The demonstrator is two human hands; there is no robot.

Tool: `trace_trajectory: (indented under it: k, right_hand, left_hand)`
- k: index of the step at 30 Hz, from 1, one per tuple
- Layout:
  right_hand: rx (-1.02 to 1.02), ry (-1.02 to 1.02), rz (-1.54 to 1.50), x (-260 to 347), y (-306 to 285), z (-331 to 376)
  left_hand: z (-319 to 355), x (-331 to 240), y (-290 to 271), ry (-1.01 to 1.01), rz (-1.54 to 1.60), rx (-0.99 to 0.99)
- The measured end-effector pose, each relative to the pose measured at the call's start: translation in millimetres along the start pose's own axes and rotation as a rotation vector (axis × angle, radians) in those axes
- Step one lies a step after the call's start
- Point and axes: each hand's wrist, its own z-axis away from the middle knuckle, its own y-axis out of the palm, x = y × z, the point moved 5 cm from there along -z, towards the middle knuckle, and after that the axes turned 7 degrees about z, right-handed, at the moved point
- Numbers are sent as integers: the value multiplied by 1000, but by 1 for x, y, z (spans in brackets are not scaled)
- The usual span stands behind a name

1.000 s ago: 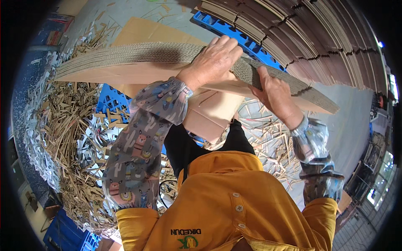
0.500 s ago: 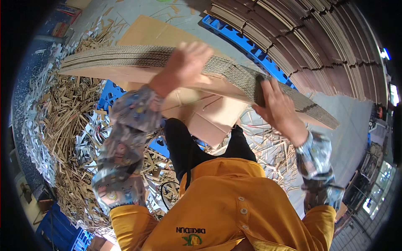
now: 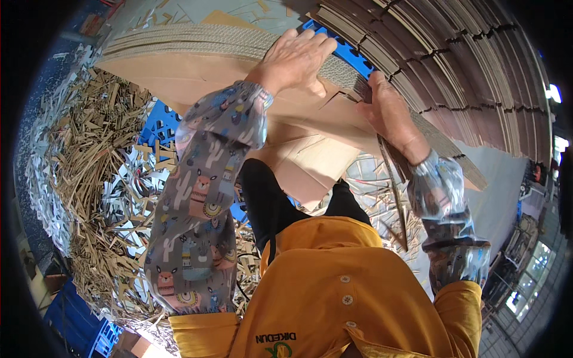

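Note:
A thick stack of corrugated cardboard sheets (image 3: 197, 74) stretches across in front of me, its fluted edges facing up and away. My left hand (image 3: 295, 62) grips the stack's upper edge near the middle, fingers over the edge and thumb on the near face. To its right, my right hand (image 3: 394, 116) is curled on the same stack, thumb on the near side; its fingers partly hide one another. By that hand the near sheet has a cut or torn spot. Narrow cardboard strips (image 3: 395, 194) hang or fall just below my right wrist.
Tall stacks of cardboard (image 3: 453, 65) stand at the far right on a blue pallet (image 3: 343, 51). Another blue pallet (image 3: 158, 128) lies at left among heaped cardboard scraps (image 3: 98, 155). Flat cardboard (image 3: 316, 164) lies by my legs. A blue bin (image 3: 74, 316) stands lower left.
The stack has tilted, showing more of its near face. My left hand has moved right and up along the edge, my right hand slightly up. Loose strips have appeared below the right hand.

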Motion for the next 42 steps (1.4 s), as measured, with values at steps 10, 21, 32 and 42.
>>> trace_trajectory:
  k: [10,21,32,42]
  right_hand:
    - [-86,-23,-328,26,3,6]
    - [348,-346,-875,140,35,82]
    - [270,-415,-40,-32,128,141]
    - [306,155,163,-196,140,248]
  left_hand:
    - [-13,23,6,101,34,76]
    - [29,80,-35,-11,24,-101]
    - [44,85,-26,-20,-58,-176]
    - [38,64,-40,-78,-19,-40]
